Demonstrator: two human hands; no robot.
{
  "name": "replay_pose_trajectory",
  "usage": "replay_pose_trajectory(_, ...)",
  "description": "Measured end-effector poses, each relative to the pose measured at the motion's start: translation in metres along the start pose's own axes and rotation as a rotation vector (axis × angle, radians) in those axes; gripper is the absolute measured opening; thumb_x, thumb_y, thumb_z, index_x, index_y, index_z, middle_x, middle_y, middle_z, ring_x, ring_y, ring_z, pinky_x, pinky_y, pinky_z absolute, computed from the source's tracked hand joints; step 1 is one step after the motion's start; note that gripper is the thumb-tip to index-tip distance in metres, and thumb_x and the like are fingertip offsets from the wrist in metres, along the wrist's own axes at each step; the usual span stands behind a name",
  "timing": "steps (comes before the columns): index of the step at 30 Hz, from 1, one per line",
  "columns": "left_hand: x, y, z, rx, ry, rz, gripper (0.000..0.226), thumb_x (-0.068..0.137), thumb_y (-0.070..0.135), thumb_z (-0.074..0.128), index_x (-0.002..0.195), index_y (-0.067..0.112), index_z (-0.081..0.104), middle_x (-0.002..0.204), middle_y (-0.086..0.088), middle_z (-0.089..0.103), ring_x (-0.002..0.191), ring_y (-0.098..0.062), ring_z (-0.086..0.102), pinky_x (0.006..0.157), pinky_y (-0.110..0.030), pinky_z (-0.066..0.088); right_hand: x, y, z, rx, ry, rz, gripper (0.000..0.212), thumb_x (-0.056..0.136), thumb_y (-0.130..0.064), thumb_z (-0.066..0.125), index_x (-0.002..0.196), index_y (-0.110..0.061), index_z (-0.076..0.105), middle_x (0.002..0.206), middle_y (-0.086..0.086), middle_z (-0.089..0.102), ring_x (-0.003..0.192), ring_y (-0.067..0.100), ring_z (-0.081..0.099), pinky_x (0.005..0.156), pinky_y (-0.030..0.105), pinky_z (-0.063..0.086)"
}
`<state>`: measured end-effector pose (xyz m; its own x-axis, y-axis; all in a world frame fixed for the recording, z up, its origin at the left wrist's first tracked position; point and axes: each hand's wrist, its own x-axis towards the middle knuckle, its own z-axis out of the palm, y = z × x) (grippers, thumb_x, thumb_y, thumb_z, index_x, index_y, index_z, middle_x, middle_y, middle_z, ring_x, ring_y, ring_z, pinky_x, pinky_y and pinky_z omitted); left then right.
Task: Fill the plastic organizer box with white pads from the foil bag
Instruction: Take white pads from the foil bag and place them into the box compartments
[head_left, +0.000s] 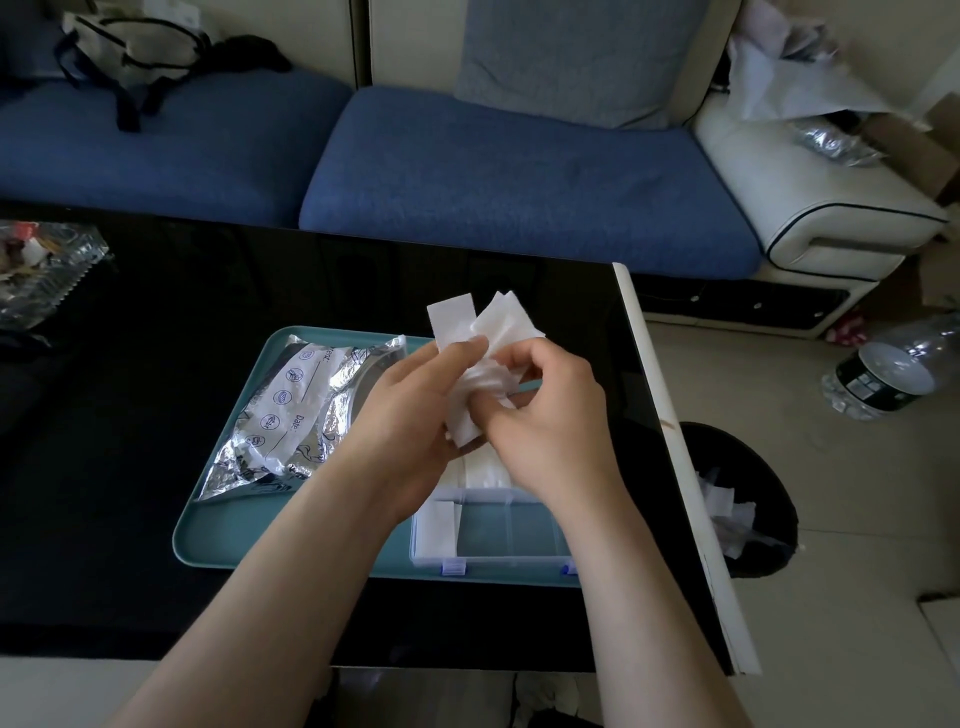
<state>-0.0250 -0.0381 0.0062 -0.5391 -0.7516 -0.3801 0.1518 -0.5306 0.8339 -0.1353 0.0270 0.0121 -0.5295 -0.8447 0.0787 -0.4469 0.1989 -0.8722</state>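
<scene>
Both hands hold a bunch of white pads (483, 332) above the teal tray (244, 540). My left hand (415, 410) grips the bunch from the left, thumb on top. My right hand (545, 415) pinches the pads from the right with curled fingers. The crumpled foil bag (296, 410) lies open on the tray's left half. The clear plastic organizer box (498, 530) sits on the tray's right side, partly hidden under my right wrist. A white pad (439, 530) lies in its left compartment, and more pads show in a far compartment.
The tray rests on a black glass table (130, 415) with a white right edge. A glass dish (36, 270) stands at far left. A black bin (737, 499) with white scraps sits on the floor right of the table, near a plastic bottle (883, 374). A blue sofa lies behind.
</scene>
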Motion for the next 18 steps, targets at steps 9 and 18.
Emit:
replay_pose_trajectory(9, 0.0, 0.002, -0.007, 0.069, 0.112, -0.033, 0.03, 0.086, 0.026, 0.081, 0.111, 0.011, 0.078, 0.099, -0.009, 0.08, 0.079, -0.019, 0.073, 0.063, -0.03, 0.056, -0.003, -0.002, -0.009, 0.016, -0.099, -0.002, 0.018, 0.075, -0.01, 0.086, 0.085, -0.023, 0.078, 0.078, -0.014, 0.072, 0.069, 0.001, 0.068, 0.058, 0.013, 0.051)
replay_pose_trajectory(18, 0.011, -0.001, -0.017, 0.111, 0.289, 0.233, 0.012, 0.09, 0.013, 0.076, 0.097, 0.003, 0.073, 0.094, -0.014, 0.08, 0.093, -0.033, 0.078, 0.086, -0.05, 0.064, -0.001, -0.001, -0.022, 0.152, -0.07, 0.101, 0.02, 0.077, -0.007, 0.078, 0.084, -0.025, 0.075, 0.077, -0.006, 0.075, 0.066, 0.005, 0.067, 0.059, 0.016, 0.053)
